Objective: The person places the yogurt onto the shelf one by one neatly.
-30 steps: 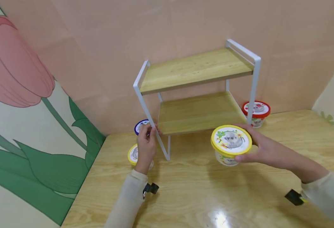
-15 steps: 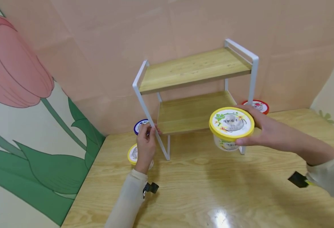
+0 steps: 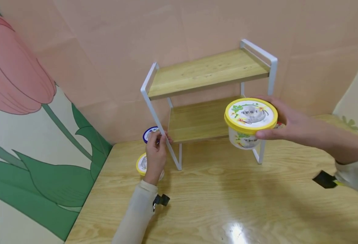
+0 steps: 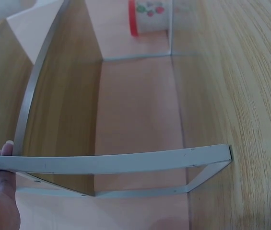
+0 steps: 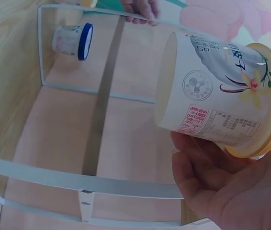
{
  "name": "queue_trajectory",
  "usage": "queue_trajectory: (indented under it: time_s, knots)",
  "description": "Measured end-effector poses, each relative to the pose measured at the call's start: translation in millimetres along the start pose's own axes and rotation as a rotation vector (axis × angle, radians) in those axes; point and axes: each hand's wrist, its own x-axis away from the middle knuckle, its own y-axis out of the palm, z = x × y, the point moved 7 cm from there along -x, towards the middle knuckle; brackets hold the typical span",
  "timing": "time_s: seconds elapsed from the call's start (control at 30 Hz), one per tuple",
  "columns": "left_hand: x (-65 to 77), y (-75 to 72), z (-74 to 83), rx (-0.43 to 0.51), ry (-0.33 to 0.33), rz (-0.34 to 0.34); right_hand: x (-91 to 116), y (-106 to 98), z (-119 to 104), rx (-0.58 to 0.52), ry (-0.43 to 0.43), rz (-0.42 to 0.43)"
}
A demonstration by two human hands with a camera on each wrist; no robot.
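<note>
My right hand [image 3: 298, 127] grips a yellow-lidded white tub [image 3: 250, 117], held above the table in front of the shelf's right side. In the right wrist view, flowers and printed text show on the tub's wall [image 5: 207, 91], with fingers around it near the lid. My left hand [image 3: 156, 156] holds the front left leg of a two-tier wooden shelf rack [image 3: 209, 73] with a white metal frame. The left wrist view shows the left fingers [image 4: 5, 184] curled at the white leg [image 4: 111, 164] beside the lower board.
Left of the rack stand a blue-lidded tub [image 3: 149, 133] and another yellow-lidded tub [image 3: 141, 164], both partly behind the left hand. A red-lidded tub [image 4: 147, 17] stands beyond the rack's right side, mostly hidden in the head view. A pink-covered wall [image 3: 112, 67] rises behind.
My right hand has raised the yellow-lidded tub from near the table to about lower-board height, covering the red-lidded tub in the head view. The left hand stays on the rack leg.
</note>
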Motion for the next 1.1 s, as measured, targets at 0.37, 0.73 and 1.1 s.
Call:
queue_trajectory:
  time_s: [0.37, 0.73, 1.1]
  knots:
    - [-0.2, -0.4, -0.2, 0.032, -0.012, -0.001, -5.5, -17.2, -24.9, -0.085, -0.016, -0.017]
    - [0.5, 1.0, 0.9, -0.006, -0.025, 0.005, -19.5, -50.0, -53.3, -0.098, -0.051, 0.03]
    - [0.9, 0.8, -3.0, 0.04, -0.023, 0.003, -38.6, -75.3, -70.0, -0.12, -0.004, 0.102]
